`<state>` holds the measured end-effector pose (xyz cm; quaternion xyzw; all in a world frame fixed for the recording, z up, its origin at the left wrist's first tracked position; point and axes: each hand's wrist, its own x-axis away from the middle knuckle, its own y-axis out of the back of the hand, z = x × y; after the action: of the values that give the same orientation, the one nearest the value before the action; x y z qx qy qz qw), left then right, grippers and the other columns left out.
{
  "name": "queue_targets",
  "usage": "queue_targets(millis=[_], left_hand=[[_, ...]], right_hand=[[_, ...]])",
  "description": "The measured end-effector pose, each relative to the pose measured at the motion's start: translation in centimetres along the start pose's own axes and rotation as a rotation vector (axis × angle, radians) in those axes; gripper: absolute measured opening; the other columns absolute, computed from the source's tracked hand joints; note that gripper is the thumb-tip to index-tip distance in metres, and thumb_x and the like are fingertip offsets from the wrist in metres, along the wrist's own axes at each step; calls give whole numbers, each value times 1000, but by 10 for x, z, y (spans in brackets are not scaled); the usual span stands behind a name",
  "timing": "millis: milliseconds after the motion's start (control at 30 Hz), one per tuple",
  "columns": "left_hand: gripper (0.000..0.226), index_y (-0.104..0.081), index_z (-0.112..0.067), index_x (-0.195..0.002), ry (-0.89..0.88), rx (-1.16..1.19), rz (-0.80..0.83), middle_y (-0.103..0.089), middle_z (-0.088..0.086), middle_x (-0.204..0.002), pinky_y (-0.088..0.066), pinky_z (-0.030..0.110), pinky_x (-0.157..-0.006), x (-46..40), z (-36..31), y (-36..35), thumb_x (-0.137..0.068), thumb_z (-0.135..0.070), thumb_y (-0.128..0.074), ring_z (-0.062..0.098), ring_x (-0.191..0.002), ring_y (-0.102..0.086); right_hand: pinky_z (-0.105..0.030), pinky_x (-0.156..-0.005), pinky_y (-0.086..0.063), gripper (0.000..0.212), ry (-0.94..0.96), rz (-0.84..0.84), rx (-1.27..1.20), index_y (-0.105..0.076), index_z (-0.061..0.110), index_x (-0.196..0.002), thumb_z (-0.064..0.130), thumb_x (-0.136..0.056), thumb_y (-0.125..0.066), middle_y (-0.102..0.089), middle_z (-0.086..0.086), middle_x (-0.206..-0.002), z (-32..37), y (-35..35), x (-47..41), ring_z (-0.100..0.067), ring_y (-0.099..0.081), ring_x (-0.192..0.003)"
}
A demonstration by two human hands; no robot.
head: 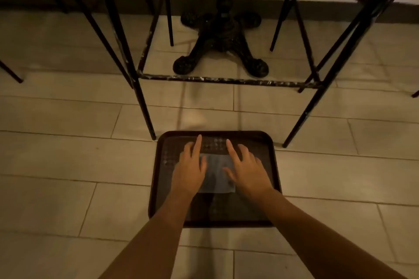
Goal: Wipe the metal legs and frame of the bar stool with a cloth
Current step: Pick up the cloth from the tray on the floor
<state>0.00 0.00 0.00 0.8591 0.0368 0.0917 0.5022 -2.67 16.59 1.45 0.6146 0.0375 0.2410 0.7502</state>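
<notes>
Left hand (189, 171) flat, fingers spread, pressing left part of grey cloth (216, 174). Cloth lies flat on dark tray (269, 142) on tiled floor (68, 161). Right hand (248, 171) also open and flat, on right part of cloth; nothing gripped. Beyond tray: bar stool (226, 80), black metal legs, worn footrest bar. Behind it, ornate table base (221, 38).

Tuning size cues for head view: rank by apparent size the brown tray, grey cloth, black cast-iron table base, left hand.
1. Dark brown rectangular plastic tray, largest.
2. Black ornate cast-iron table base; farther away, so true size unsure.
3. Grey folded cloth and left hand: they look alike and the cloth is partly covered, so unranked.
</notes>
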Motion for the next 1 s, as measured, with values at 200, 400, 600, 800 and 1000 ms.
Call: queue_targets(millis=[200, 400, 600, 800, 1000], left_hand=[[68, 6, -46, -140, 146, 105, 153, -35, 8, -135, -50, 42, -85, -9, 28, -48, -95, -28, -43, 24, -112, -48], [77, -2, -41, -143, 247, 236, 215, -35, 11, -132, -40, 41, -95, -13, 37, -77, -89, -31, -56, 27, -118, -42], [80, -7, -37, -144, 293, 189, 182, -31, 10, -133, -37, 41, -98, -16, 36, -89, -85, -30, -61, 26, -124, -31], [82, -5, -33, -145, 367, 190, 216, -37, 10, -139, -32, 41, -105, -21, 33, -99, -86, -30, -61, 28, -130, -29], [60, -26, -24, -143, 351, 350, 285, -26, 14, -149, -30, 32, -104, -24, 35, -97, -91, -15, -54, 27, -134, -30]], right_hand=[[-43, -100, -35, 74, -86, 85, -60, 9, 33, -144, 43, -93, -43, -10, -16, -150, -7, -52, -22, -32, -26, -131], [-44, -100, -37, 76, -142, 152, -80, 7, 35, -144, 44, -91, -47, -7, -17, -148, -18, -79, -38, -33, -25, -130], [-42, -99, -39, 86, -149, 205, -85, 6, 31, -145, 40, -87, -57, -12, -16, -144, -20, -96, -41, -32, -28, -126], [-36, -94, -43, 89, -211, 207, -116, 7, 22, -146, 28, -87, -60, -21, -16, -135, -13, -104, -44, -29, -33, -119], [-37, -98, -38, 79, -240, 224, -91, 8, 18, -146, 18, -92, -51, -34, -17, -134, -9, -108, -47, -30, -34, -121]])
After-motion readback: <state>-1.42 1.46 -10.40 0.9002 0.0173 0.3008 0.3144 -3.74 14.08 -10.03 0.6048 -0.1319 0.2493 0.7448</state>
